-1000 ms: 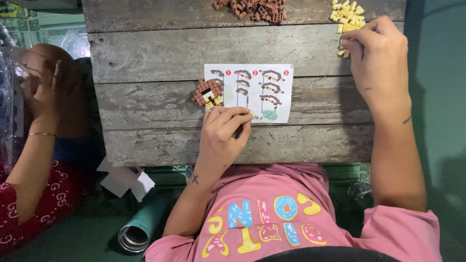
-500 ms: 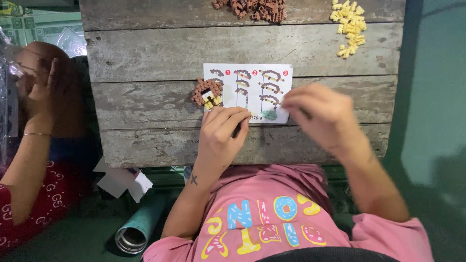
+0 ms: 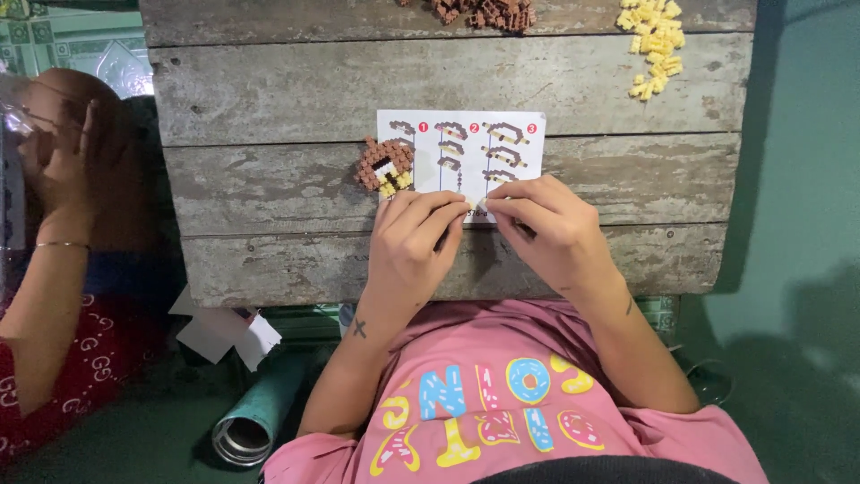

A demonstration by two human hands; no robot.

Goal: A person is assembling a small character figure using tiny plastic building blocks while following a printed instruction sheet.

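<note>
1. Weathered grey wooden planks form the table (image 3: pixel 269 90), its boards running crosswise with dark gaps between them; the grain is cracked and the near edge is worn.
2. Instruction card (image 3: pixel 461 148): white, with three columns of brown building-step pictures, lying flat at the middle of the table. Its near edge is covered by both hands.
3. Left hand (image 3: pixel 414 240) and right hand (image 3: pixel 548 231): fingertips curled and brought together at the card's near edge, pinched tight on something too small to make out; whether a brick sits between them cannot be told.
4. Small brown-and-yellow brick figure (image 3: pixel 385 167): lying just beside the card's left edge, touching or nearly touching it.
5. Pile of brown bricks (image 3: pixel 488 12) at the far edge, and a loose heap of yellow bricks (image 3: pixel 654 43) at the far right corner, both well apart from the hands.
6. Green floor (image 3: pixel 797 224) around the table; a green cylinder with a metal end (image 3: pixel 255 421) and white paper scraps (image 3: pixel 224 332) lie beneath the left side.
7. Another person in a red patterned garment (image 3: pixel 54 296) sits at the left, a hand raised to the head.
</note>
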